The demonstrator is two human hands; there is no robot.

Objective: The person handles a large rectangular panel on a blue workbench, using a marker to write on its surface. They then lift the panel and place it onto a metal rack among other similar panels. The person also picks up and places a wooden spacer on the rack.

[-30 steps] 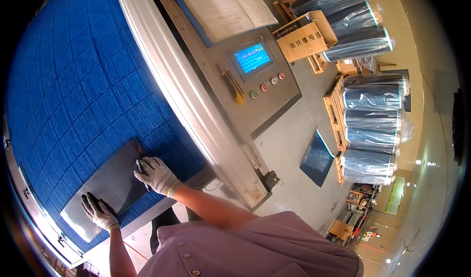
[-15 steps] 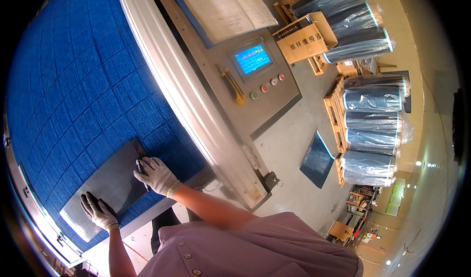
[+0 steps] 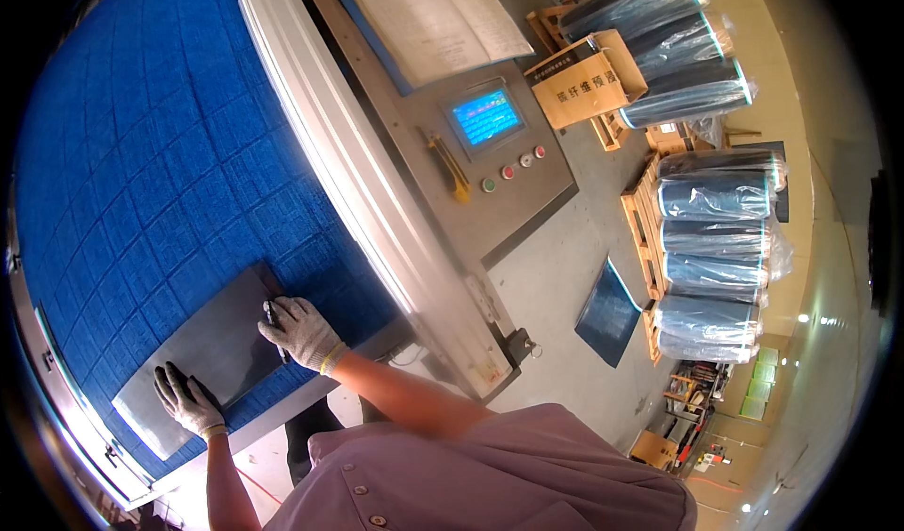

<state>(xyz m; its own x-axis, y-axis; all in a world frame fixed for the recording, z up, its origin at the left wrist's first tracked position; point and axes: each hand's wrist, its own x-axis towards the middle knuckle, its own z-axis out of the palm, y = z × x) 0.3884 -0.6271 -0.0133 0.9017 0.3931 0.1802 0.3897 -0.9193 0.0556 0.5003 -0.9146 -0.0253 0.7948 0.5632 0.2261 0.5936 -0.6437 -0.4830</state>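
A long dark grey sheet [image 3: 212, 343] lies flat on the blue textured bed [image 3: 179, 183] near its front edge. My left hand [image 3: 188, 401] is in a grey-white glove with dark fingertips, and it presses on the sheet's left part with its fingers stretched out. At the sheet's right end, my gloved right hand [image 3: 306, 331] is closed around a slim pen-like tool [image 3: 273, 321], dark at the top. The tool's lower tip comes down beside the sheet's edge; whether it touches cannot be made out.
A white rail [image 3: 320, 145] borders the bed. Right of it, a control panel [image 3: 518, 201] carries a lit screen, buttons, a yellow-handled cutter [image 3: 457, 178] and an open notebook [image 3: 433, 23]. Beyond are a cardboard box [image 3: 584, 84], film-wrapped rolls [image 3: 716, 239] on pallets and a dark sheet [image 3: 610, 314] on the floor.
Very little differs. The view has shifted slightly; both hands keep their places on and beside the sheet, and the right hand still grips the pen-like tool.
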